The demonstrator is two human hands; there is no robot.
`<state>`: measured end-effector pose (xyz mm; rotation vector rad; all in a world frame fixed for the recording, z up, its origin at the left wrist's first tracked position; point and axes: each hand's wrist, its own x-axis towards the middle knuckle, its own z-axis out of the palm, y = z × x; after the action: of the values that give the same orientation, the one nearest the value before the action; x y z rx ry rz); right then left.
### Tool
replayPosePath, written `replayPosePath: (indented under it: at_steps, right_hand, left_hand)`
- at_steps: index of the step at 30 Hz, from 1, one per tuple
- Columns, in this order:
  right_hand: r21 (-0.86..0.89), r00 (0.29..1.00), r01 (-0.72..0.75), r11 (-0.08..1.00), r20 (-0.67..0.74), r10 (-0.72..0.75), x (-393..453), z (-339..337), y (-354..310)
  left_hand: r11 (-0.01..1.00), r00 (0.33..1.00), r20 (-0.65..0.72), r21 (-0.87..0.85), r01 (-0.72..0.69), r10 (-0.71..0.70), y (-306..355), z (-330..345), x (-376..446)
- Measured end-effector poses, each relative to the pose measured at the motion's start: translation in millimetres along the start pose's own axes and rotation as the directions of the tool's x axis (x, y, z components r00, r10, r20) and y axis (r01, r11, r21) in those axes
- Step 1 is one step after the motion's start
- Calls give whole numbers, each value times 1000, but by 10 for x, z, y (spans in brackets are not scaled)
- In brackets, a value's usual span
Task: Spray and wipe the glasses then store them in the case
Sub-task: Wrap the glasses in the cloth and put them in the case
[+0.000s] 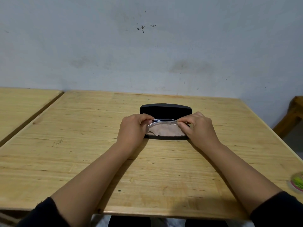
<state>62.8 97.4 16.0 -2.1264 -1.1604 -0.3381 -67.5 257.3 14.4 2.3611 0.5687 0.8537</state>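
Note:
A black glasses case lies open at the middle of the wooden table, its lid standing up at the back. Inside its lower half lies a beige cloth. Over the case I hold the glasses, a thin clear-rimmed pair, by their two ends. My left hand pinches the left end and my right hand pinches the right end. The glasses sit just above the cloth, at the case opening. No spray bottle is in view.
A second wooden table stands to the left across a narrow gap. A small round green and pink object lies at the table's right edge. A wooden piece of furniture stands at far right. A pale wall is behind.

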Motion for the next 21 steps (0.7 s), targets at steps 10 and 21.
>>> replayPosePath:
  at_steps: [10, 21]
  right_hand:
    - [89, 990, -129, 988, -36, 133, -82, -134, 12]
    - [117, 972, -236, 965, 19, 235, -134, -122, 26]
  left_hand:
    - [992, 996, 29, -90, 90, -88, 3, -160, -110]
    - [980, 980, 96, -84, 181, -172, -91, -184, -175]
